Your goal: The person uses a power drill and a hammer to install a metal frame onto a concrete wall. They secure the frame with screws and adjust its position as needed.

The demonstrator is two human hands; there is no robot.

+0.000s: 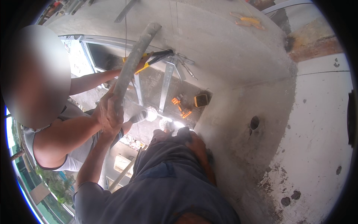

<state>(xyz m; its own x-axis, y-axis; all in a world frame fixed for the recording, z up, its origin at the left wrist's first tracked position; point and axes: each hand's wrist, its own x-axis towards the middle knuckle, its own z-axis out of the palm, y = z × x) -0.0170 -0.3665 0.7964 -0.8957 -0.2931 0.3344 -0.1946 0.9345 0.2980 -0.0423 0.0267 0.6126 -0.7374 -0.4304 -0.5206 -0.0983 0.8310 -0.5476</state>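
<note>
My left hand (112, 115) is closed round the lower part of a rough grey round pole (136, 58), which slants up and away to the right. A co-worker's bare arm (71, 136) reaches to the same spot, and its hand is partly hidden by mine. The co-worker's other hand (144, 61) is behind the pole at a yellow-handled tool (149, 62) with black jaws, which touches a metal stud frame (169, 69). My right hand (196, 143) is low beside my knee, its fingers mostly hidden.
An orange power tool (181, 107) and a yellow-black box (201, 100) lie below by the wall. Yellow-orange pliers (248, 20) are on the grey wall at top right. A round hole (254, 122) pierces the plaster. A pale pole (125, 172) leans near my left side.
</note>
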